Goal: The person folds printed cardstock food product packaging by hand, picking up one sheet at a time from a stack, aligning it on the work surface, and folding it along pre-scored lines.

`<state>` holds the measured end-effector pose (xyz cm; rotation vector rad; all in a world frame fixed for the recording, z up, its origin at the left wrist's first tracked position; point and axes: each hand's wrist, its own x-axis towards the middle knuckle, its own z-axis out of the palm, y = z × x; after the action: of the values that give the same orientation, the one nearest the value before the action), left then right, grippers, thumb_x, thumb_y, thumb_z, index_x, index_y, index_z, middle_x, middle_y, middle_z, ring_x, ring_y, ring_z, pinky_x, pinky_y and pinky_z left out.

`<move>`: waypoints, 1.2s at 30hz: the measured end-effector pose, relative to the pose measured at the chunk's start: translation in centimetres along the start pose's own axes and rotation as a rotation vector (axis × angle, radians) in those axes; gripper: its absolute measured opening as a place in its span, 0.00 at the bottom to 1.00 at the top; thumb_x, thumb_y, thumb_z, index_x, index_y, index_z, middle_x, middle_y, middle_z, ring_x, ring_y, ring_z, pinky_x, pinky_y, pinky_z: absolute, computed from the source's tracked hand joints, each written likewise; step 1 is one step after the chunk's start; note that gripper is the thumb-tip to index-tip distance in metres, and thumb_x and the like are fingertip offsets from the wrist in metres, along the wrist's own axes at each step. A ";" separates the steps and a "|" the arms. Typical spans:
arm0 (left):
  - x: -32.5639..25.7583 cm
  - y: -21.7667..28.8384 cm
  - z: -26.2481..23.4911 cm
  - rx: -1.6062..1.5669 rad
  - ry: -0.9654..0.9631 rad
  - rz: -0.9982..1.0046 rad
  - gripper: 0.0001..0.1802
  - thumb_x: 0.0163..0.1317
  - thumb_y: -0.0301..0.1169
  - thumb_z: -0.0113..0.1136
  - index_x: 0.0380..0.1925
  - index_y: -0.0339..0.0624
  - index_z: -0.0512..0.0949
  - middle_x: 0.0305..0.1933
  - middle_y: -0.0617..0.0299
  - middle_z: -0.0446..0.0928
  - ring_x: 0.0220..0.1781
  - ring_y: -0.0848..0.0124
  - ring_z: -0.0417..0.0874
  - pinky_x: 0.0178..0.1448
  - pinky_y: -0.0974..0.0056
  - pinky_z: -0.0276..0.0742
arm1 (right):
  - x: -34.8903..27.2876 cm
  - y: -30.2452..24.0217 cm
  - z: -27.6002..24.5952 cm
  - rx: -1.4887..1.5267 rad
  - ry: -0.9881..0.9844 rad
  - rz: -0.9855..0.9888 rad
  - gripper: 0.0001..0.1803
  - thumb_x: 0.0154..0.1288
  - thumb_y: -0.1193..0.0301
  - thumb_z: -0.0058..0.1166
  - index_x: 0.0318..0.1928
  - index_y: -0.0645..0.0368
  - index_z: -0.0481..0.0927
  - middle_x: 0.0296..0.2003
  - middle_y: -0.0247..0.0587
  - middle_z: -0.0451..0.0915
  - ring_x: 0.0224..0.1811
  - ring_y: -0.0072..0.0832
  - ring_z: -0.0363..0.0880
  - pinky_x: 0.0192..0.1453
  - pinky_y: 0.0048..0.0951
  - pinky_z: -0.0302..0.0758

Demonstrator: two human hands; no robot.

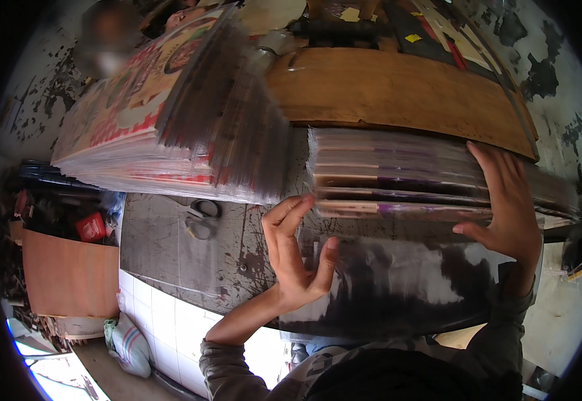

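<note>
A stack of flat, clear-wrapped sheets or packs with cream and purple edges (398, 177) lies on the worktable, right of centre. My left hand (297, 257) is at the stack's near left corner, fingertips at or close to the edge, its thumb held apart. Across the right part of the stack stretches my right hand (508, 200); its fingers extend over the packs, and the thumb sits apart by the near edge. Neither hand is closed. Just in front of the stack lies a glossy, clear plastic sheet (404, 281) over a dark surface.
A tall pile of printed, plastic-wrapped sheets (170, 160) leans at the left. Scissors (201, 217) lie on the scratched table (237, 274). A wooden board (398, 87) is behind the stack. A white sack (129, 344) stands on the floor. A blurred person (107, 37) is at the far left.
</note>
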<state>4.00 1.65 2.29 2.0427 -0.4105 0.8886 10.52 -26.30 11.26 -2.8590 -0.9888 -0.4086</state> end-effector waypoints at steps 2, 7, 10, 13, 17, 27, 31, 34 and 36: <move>0.1 -0.1 0.0 -0.075 0.026 -0.016 0.25 0.51 0.24 0.56 0.51 0.28 0.64 0.47 0.46 0.66 0.48 0.61 0.67 0.50 0.63 0.65 | -0.2 0.1 -0.2 -0.003 -0.019 0.005 0.52 0.39 0.38 0.55 0.59 0.63 0.61 0.53 0.52 0.67 0.56 0.48 0.64 0.61 0.45 0.56; 0.4 0.0 -1.1 -0.099 0.012 -0.109 0.13 0.49 0.24 0.60 0.37 0.38 0.72 0.40 0.54 0.64 0.44 0.65 0.67 0.45 0.68 0.65 | -0.3 0.2 -0.7 -0.012 -0.072 -0.001 0.57 0.38 0.30 0.49 0.59 0.65 0.61 0.52 0.52 0.67 0.55 0.47 0.65 0.59 0.44 0.57; 0.6 -0.3 -0.7 0.073 0.040 -0.049 0.08 0.50 0.27 0.62 0.29 0.42 0.74 0.46 0.52 0.62 0.44 0.65 0.66 0.43 0.66 0.66 | -0.3 0.2 -0.7 -0.029 -0.104 -0.019 0.61 0.35 0.25 0.44 0.59 0.66 0.61 0.53 0.53 0.67 0.54 0.47 0.65 0.58 0.44 0.57; 0.6 -0.6 -0.1 -0.070 0.069 -0.011 0.10 0.50 0.28 0.62 0.31 0.40 0.73 0.49 0.50 0.61 0.45 0.65 0.65 0.47 0.64 0.66 | -0.3 0.3 -0.9 -0.035 -0.092 -0.026 0.63 0.32 0.24 0.43 0.59 0.66 0.61 0.53 0.53 0.67 0.54 0.46 0.66 0.58 0.44 0.57; 0.0 -1.0 0.3 -0.281 0.088 -0.088 0.14 0.51 0.27 0.64 0.35 0.38 0.70 0.49 0.50 0.61 0.44 0.68 0.65 0.49 0.66 0.65 | -0.3 0.3 -0.7 -0.051 -0.084 -0.032 0.63 0.32 0.24 0.43 0.59 0.66 0.61 0.52 0.53 0.68 0.54 0.46 0.66 0.57 0.44 0.58; 0.6 -1.4 -0.7 -0.327 0.026 -0.253 0.39 0.48 0.31 0.69 0.58 0.29 0.62 0.46 0.58 0.65 0.38 0.76 0.68 0.38 0.75 0.67 | -0.3 0.3 -0.2 -0.042 -0.038 0.004 0.57 0.37 0.28 0.45 0.58 0.64 0.63 0.51 0.51 0.69 0.53 0.45 0.66 0.56 0.43 0.59; 0.5 -1.3 -0.7 -0.227 0.004 -0.182 0.35 0.49 0.32 0.68 0.55 0.27 0.66 0.46 0.59 0.64 0.38 0.75 0.68 0.35 0.77 0.68 | -0.1 0.2 -0.1 -0.052 -0.028 -0.002 0.57 0.37 0.28 0.45 0.58 0.63 0.63 0.51 0.51 0.69 0.53 0.45 0.67 0.56 0.43 0.59; 0.9 -1.1 -0.6 -0.295 -0.002 -0.211 0.34 0.49 0.32 0.68 0.54 0.28 0.66 0.46 0.59 0.61 0.41 0.74 0.66 0.38 0.75 0.67 | -0.2 0.2 -0.1 -0.048 -0.037 0.010 0.57 0.38 0.28 0.45 0.58 0.63 0.63 0.51 0.51 0.69 0.53 0.45 0.67 0.56 0.44 0.59; 0.9 -1.3 -0.5 -0.343 -0.017 -0.233 0.34 0.48 0.32 0.69 0.53 0.29 0.65 0.47 0.59 0.61 0.42 0.74 0.65 0.40 0.73 0.66 | -0.3 0.4 -0.1 -0.060 -0.049 0.007 0.59 0.36 0.27 0.45 0.58 0.63 0.62 0.51 0.51 0.69 0.53 0.45 0.67 0.57 0.44 0.59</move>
<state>5.21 2.88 2.39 1.7402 -0.3024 0.6128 10.49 -26.79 11.32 -2.9379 -0.9909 -0.3759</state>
